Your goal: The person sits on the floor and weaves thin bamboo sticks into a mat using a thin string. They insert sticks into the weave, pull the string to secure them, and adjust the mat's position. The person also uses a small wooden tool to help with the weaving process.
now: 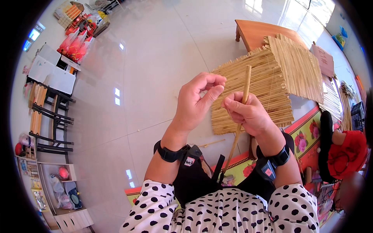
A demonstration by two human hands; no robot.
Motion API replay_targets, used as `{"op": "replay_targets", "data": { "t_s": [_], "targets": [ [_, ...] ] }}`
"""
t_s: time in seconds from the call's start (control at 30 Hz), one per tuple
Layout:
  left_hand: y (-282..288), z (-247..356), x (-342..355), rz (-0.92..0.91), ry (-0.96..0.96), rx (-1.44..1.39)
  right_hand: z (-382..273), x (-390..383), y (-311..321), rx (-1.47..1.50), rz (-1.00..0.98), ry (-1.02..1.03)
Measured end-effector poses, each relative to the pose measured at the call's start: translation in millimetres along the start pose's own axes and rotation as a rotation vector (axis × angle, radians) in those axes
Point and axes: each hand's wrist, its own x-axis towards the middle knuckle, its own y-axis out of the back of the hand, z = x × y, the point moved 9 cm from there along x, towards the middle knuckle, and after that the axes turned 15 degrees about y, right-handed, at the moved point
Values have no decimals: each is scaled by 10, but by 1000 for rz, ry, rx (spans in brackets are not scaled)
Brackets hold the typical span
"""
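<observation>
My right hand (248,113) grips a long thin bamboo stick (245,83) that rises past my fingers and runs down toward my lap. My left hand (198,100) is raised just left of it, with thumb and forefinger pinched together near the right hand's fingertips; whether they hold a fine thread I cannot tell. Behind both hands lies a woven mat of thin bamboo strips (264,81), folded over on the floor. Both wrists wear black bands, and my sleeves are white with black dots.
A low wooden table (258,33) stands behind the mat. A floral floor mat (307,132) lies at the right, with a red and black bundle (345,151) on it. Dark chairs (50,116) and shelves line the left wall, and more bamboo mats (334,97) stack at the right.
</observation>
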Motion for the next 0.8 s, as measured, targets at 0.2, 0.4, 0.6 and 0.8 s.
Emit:
{"op": "replay_targets", "data": {
  "t_s": [0.2, 0.4, 0.6, 0.8],
  "targets": [
    [78, -207, 66, -76, 159, -375, 34, -15, -24, -49, -62, -8],
    [151, -219, 44, -89, 168, -490, 11, -14, -82, -44, -120, 16],
    [104, -188, 42, -145, 209, -547, -19, -13, -52, -39, -106, 32],
    [-58, -303, 22, -222, 238, -429, -29, -30, 12, -46, -70, 21]
  ]
}}
